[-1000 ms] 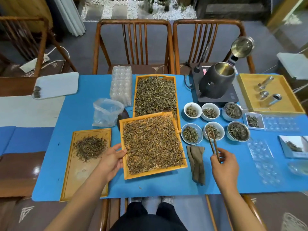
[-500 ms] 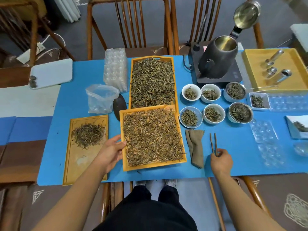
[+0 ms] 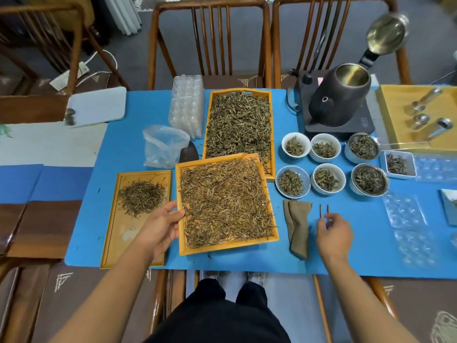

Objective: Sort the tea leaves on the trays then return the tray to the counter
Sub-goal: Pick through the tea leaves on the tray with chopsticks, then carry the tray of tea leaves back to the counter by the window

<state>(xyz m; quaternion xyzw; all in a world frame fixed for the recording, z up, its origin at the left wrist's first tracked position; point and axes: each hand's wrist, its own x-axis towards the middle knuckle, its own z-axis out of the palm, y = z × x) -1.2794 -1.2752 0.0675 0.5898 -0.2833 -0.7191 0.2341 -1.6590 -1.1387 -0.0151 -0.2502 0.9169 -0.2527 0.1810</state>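
Observation:
An orange tray (image 3: 222,249) full of brown tea leaves lies on the blue mat in front of me, its far corner resting over a second, fuller orange tray (image 3: 206,134) behind it. My left hand (image 3: 160,226) grips the near tray's left rim, thumb over the edge. To its left a flat wooden tray (image 3: 128,243) carries a small pile of sorted leaves (image 3: 142,196). My right hand (image 3: 333,233) pinches the rear end of thin tweezers (image 3: 324,211), held low over the mat with the tips pointing away, beside a folded cloth (image 3: 296,224).
Several white bowls (image 3: 294,181) of tea stand right of the trays, with a dark kettle (image 3: 338,100) on its base behind them. A plastic bag (image 3: 163,144), clear blister packs (image 3: 188,105) and a yellow tray (image 3: 395,107) of metal scoops also sit on the mat. Chairs line the far edge.
My right hand has brought the tweezers down from above the bowls to the mat beside the cloth. My left hand stays on the near tray's rim.

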